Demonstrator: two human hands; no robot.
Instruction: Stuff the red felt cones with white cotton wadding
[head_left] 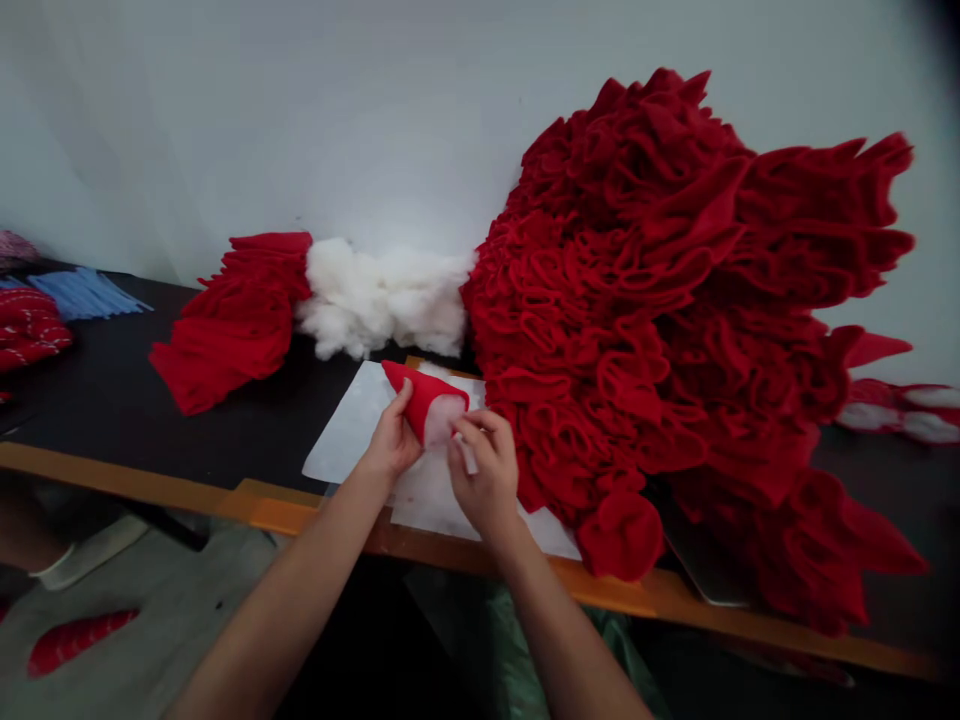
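Observation:
A small red felt cone [414,392] lies tilted in my left hand [397,435], its point toward the upper left. White stuffing [444,418] shows at the cone's wide opening. My left thumb rests on the red cloth, with the other fingers behind it. At the right rim of the opening is my right hand [486,468], its thumb and fingers bent close together by the stuffing; what they pinch, if anything, is too small to name. White paper sheets [341,425] lie on the table beneath both hands.
A huge heap of red felt pieces [622,300] rises on the right. White fluffy stuffing [386,295] sits against the wall, beside stacked red cloth [240,325]. Light blue strips [90,292] and patterned red fabric [30,325] lie far left. An orange-brown edge [285,512] borders the table.

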